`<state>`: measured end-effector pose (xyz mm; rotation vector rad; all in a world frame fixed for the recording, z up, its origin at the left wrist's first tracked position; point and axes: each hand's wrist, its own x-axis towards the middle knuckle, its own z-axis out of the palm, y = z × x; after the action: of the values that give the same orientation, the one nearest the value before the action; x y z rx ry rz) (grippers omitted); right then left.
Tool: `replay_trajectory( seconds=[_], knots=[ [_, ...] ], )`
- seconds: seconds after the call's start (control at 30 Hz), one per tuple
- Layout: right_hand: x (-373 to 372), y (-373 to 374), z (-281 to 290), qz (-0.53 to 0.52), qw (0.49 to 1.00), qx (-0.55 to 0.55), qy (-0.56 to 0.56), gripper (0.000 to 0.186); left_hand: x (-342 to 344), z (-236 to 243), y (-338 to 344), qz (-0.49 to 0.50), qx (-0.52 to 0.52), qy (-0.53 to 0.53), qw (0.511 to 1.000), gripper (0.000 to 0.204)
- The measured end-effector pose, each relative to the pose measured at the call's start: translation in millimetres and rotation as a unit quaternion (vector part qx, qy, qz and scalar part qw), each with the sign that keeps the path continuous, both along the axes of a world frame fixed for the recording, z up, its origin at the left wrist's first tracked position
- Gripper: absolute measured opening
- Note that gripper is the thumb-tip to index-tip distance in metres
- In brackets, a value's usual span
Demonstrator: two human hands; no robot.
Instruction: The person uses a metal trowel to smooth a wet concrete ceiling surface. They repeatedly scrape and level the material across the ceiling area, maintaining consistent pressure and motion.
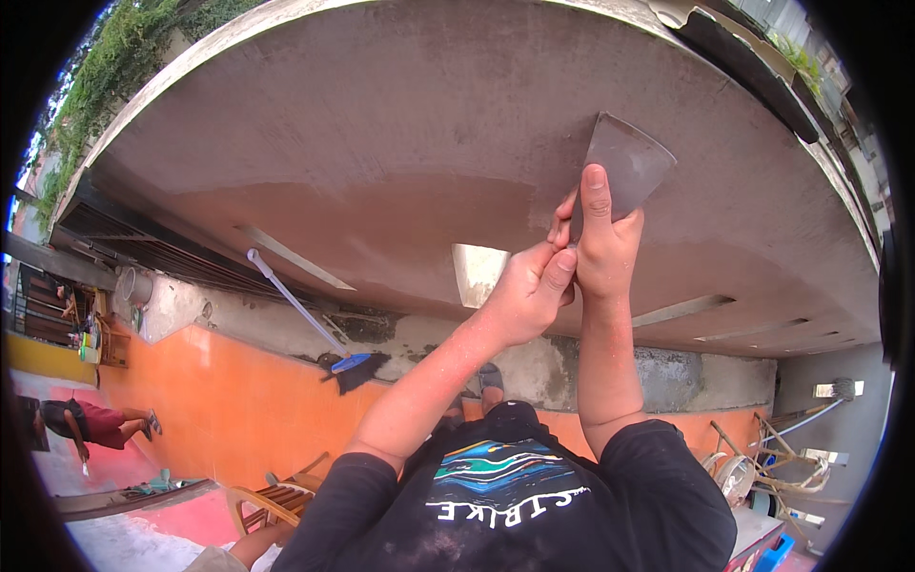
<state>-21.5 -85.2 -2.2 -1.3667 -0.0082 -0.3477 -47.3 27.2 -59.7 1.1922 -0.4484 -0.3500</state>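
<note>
R hand [610, 243] gripping flat scraper [631, 162], which is in front of brown wall [381, 114], L hand [532, 291] curled just beside R, its hold I cannot tell, broom [351, 363] w/ blue head at left.

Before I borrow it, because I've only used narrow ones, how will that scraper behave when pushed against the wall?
The scraper is probably fairly stiff, since its broad blade looks flat. It's likely light for its width, as that blade seems thin. Its smooth-looking face might slip a little under the right hand.
</note>
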Motion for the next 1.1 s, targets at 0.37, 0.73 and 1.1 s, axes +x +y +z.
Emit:
replay_trajectory(
  seconds=[0.37, 0.73, 1.1],
  knots=[
    [-30.2, 21.4, -112.3, 0.045, 0.978, -0.058, 0.197, 0.041, -58.0, -93.8, 9.3, 0.040, 0.033, 0.182, 0.982, 0.050],
    [-4.4, 16.3, 15.5, 0.031, 0.999, -0.013, -0.031, 0.044, -12.2, 11.6, 12.3, 0.018, -0.012, -0.005, 1.000, 0.050],
    [-24.4, 34.0, -86.5, 0.017, 0.984, -0.047, 0.170, 0.041, -43.3, -73.1, 20.5, 0.031, 0.049, 0.145, 0.988, 0.051]
  ],
)
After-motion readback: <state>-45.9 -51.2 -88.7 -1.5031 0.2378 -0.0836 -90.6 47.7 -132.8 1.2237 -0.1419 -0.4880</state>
